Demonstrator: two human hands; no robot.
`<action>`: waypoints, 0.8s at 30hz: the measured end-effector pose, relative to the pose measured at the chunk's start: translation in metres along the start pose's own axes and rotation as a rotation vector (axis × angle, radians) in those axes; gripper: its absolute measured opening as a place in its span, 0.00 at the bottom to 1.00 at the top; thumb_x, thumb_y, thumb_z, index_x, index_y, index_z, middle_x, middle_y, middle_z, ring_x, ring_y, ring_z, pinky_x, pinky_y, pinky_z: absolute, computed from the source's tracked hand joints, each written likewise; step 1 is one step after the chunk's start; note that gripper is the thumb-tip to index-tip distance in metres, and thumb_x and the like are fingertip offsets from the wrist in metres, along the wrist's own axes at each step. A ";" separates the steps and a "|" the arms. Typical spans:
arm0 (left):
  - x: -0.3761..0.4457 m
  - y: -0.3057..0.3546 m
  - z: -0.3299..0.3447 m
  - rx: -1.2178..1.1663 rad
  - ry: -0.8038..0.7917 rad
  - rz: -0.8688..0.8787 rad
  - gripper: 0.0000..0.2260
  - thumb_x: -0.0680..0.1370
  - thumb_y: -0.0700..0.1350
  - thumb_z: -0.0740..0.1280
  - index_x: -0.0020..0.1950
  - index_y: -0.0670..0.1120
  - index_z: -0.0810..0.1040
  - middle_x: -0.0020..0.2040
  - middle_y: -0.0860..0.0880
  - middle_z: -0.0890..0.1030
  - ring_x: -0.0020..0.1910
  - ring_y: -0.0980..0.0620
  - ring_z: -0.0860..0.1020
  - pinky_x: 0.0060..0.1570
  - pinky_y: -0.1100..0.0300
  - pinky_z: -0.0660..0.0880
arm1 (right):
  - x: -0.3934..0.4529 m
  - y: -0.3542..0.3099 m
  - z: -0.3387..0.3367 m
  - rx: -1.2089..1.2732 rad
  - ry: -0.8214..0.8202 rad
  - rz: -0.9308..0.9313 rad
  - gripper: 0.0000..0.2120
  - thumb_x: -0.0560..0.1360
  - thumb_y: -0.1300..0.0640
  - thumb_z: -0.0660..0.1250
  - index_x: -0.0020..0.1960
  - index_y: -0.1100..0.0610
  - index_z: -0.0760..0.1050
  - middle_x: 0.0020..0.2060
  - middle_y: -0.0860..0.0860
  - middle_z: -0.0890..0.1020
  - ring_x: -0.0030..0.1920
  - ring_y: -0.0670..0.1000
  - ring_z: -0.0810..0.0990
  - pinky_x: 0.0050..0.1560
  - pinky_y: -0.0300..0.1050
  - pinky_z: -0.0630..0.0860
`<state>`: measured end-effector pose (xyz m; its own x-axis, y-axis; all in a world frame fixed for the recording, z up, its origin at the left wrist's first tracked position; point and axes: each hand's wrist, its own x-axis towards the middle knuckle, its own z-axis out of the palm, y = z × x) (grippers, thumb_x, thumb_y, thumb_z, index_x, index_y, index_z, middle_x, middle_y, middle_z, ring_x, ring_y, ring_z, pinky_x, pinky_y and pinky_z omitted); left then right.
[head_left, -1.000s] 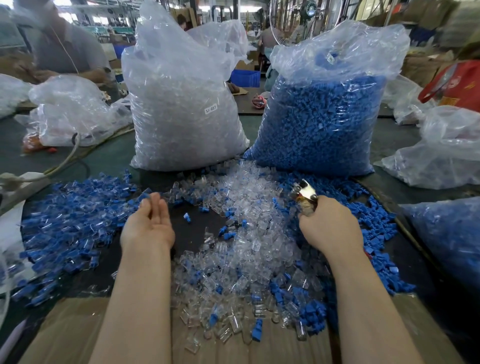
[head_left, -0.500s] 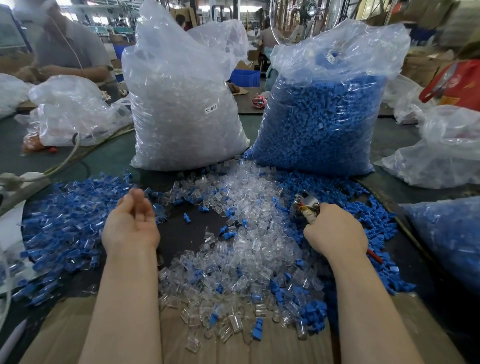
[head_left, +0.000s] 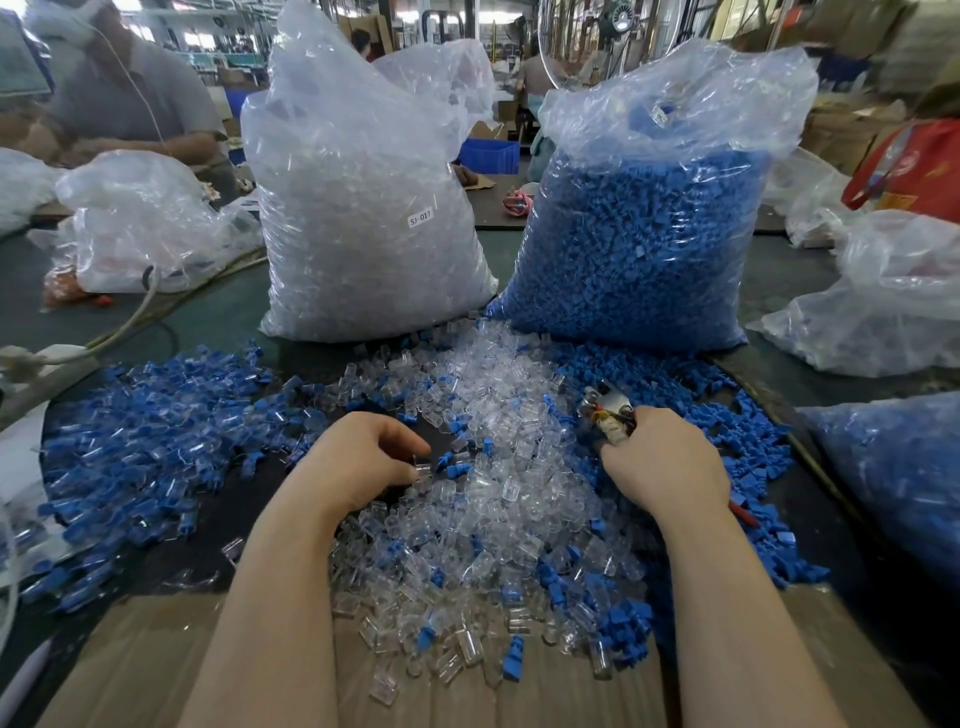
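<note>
A heap of small clear plastic caps (head_left: 498, 499) mixed with blue plastic plugs covers the middle of the table. My left hand (head_left: 363, 457) sits at the heap's left edge and pinches one clear cap (head_left: 422, 472) between thumb and fingertips. My right hand (head_left: 665, 462) grips a metal plier-like tool (head_left: 605, 408) whose jaws point up and away; a red handle tip shows behind the wrist. A pile of joined blue-and-clear pieces (head_left: 140, 447) lies to the left. Loose blue plugs (head_left: 748, 441) spread to the right.
Two tall plastic bags stand behind the heap: one of clear caps (head_left: 363, 208), one of blue plugs (head_left: 644, 234). More bags lie at the left (head_left: 140, 223) and right (head_left: 893, 301). A cardboard sheet (head_left: 130, 654) covers the near table edge. A person (head_left: 119, 93) works at back left.
My left hand moved from the left pile back to the clear heap and closed its fingers on a cap. My right hand with the tool drifted slightly toward me.
</note>
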<state>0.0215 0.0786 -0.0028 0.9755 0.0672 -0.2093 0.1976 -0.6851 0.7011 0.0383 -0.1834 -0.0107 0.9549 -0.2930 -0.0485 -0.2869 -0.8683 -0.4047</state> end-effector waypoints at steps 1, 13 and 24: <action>0.000 0.000 0.001 0.004 0.010 0.002 0.09 0.73 0.38 0.75 0.44 0.54 0.84 0.43 0.55 0.83 0.44 0.59 0.79 0.37 0.68 0.67 | -0.001 0.000 0.000 0.006 0.001 -0.005 0.06 0.74 0.52 0.66 0.46 0.53 0.71 0.37 0.50 0.74 0.41 0.57 0.75 0.38 0.46 0.69; 0.000 0.019 0.011 -0.225 0.184 -0.006 0.05 0.74 0.45 0.75 0.41 0.47 0.81 0.34 0.51 0.85 0.39 0.52 0.84 0.38 0.59 0.79 | -0.003 -0.003 0.000 -0.012 -0.013 0.047 0.10 0.75 0.49 0.68 0.46 0.56 0.73 0.38 0.53 0.77 0.40 0.57 0.76 0.37 0.45 0.69; -0.002 0.036 0.018 -0.557 0.139 0.065 0.04 0.75 0.40 0.73 0.46 0.41 0.82 0.37 0.47 0.86 0.33 0.55 0.82 0.35 0.64 0.80 | -0.003 0.005 -0.007 -0.089 0.173 0.253 0.19 0.76 0.53 0.68 0.62 0.60 0.71 0.68 0.60 0.66 0.28 0.54 0.63 0.37 0.51 0.69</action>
<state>0.0253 0.0409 0.0104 0.9835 0.1578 -0.0886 0.1208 -0.2079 0.9707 0.0339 -0.1897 -0.0060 0.8273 -0.5613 0.0215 -0.5266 -0.7883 -0.3181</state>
